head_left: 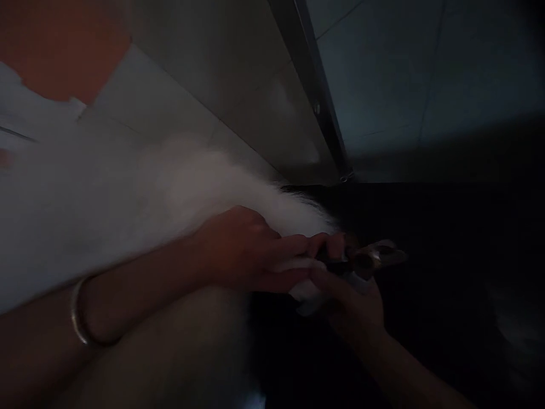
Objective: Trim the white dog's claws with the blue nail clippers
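In dim light, white fur (200, 176) spreads from the left to the middle, and a narrow white furry part (309, 289), which looks like a paw, lies between my hands. My left hand (247, 247), below a wrist with a metal bangle (76, 312), has its fingers closed around this furry part. From the lower right my right hand (355, 304) meets it, fingers wrapped round a small metal tool (368, 260) that looks like clippers. Darkness hides the tool's tip and any contact with the paw.
An orange-red patch (72, 45) shows at the upper left beside pale tiles (136, 85). A dark metal frame edge (317, 91) slants down from the top middle. Bluish tiles (383, 74) stand at the upper right, above a very dark area.
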A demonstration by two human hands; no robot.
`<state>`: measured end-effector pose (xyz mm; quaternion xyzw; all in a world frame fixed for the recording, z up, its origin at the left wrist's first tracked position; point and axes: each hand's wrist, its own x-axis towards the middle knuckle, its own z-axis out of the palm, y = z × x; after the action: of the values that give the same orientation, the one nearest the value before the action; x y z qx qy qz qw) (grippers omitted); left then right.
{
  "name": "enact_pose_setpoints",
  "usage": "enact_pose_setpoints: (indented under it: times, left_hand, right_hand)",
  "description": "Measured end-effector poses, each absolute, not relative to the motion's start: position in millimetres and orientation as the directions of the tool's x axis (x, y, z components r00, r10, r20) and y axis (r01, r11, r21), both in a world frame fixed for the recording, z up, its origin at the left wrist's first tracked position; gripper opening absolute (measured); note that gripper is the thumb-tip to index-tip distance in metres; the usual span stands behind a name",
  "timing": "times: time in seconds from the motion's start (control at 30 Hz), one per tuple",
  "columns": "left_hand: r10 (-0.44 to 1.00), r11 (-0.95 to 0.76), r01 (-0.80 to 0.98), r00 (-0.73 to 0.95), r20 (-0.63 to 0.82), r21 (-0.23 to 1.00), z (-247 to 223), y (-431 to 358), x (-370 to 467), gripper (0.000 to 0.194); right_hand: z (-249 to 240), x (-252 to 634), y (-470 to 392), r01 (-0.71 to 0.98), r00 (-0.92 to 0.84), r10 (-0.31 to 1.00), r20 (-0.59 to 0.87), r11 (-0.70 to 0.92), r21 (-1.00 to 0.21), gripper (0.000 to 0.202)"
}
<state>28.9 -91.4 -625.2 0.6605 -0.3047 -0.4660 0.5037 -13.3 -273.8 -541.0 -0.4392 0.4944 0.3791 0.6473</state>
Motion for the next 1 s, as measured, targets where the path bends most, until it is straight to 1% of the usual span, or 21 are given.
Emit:
enact_pose_setpoints:
  times: [0.03,0.07,0.13,0.17,0.2,0.27,0.33,0.4,0.47,0.5,0.63,0.77,0.9,1.0]
  left_hand:
    - [-0.862,-0.326,0.046,0.395,-0.317,0.944,-625,-91,28,0.033]
    - [-0.854,-0.348,0.030,0.401,-0.330,0.937,-625,-90,28,0.031]
    - [-0.845,-0.383,0.017,0.399,-0.357,0.924,-624,-89,29,0.030]
    - [-0.841,-0.395,0.018,0.396,-0.369,0.919,-623,-89,30,0.032]
    - [-0.836,-0.405,0.022,0.397,-0.380,0.914,-622,-90,31,0.034]
    - [-0.823,-0.420,0.040,0.404,-0.399,0.907,-621,-90,33,0.038]
    - [-0.813,-0.428,0.053,0.414,-0.410,0.902,-620,-90,34,0.039]
    - [-0.807,-0.431,0.051,0.425,-0.410,0.901,-621,-90,34,0.039]
    - [-0.805,-0.428,0.044,0.434,-0.403,0.903,-622,-89,35,0.035]
    - [-0.806,-0.424,0.041,0.439,-0.397,0.905,-623,-89,35,0.033]
    - [-0.814,-0.410,0.056,0.427,-0.393,0.911,-625,-90,35,0.022]
    - [-0.816,-0.408,0.051,0.428,-0.389,0.911,-625,-90,34,0.014]
    - [-0.832,-0.420,0.082,0.364,-0.419,0.904,-626,-90,34,0.015]
    - [-0.824,-0.449,0.124,0.326,-0.464,0.885,-627,-90,35,0.017]
  right_hand:
    - [-543,-12,-280,-0.946,0.245,0.079,-0.966,0.238,-0.220,0.017]
    - [-546,-10,-287,-0.958,0.270,0.101,-0.958,0.129,-0.256,0.025]
    - [-554,-4,-303,-0.924,0.350,0.155,-0.924,-0.102,-0.368,0.052]
    - [-560,-1,-311,-0.878,0.393,0.192,-0.899,-0.211,-0.429,0.061]
    - [-566,3,-318,-0.814,0.432,0.241,-0.869,-0.310,-0.491,0.063]
    - [-579,12,-327,-0.638,0.491,0.337,-0.803,-0.489,-0.595,0.050]
    - [-590,22,-330,-0.500,0.501,0.415,-0.759,-0.578,-0.645,0.039]
    - [-595,30,-328,-0.450,0.489,0.490,-0.722,-0.567,-0.690,0.040]
    - [-597,35,-325,-0.488,0.462,0.524,-0.716,-0.524,-0.698,0.045]
    - [-597,37,-323,-0.525,0.443,0.528,-0.725,-0.503,-0.687,0.042]
    - [-597,42,-318,-0.642,0.360,0.568,-0.740,-0.425,-0.638,0.016]
    - [-601,47,-317,-0.682,0.259,0.615,-0.745,-0.429,-0.592,0.016]
    - [-602,51,-317,-0.676,0.239,0.629,-0.740,-0.440,-0.592,0.014]
    - [-602,52,-317,-0.674,0.219,0.621,-0.753,-0.462,-0.577,0.016]
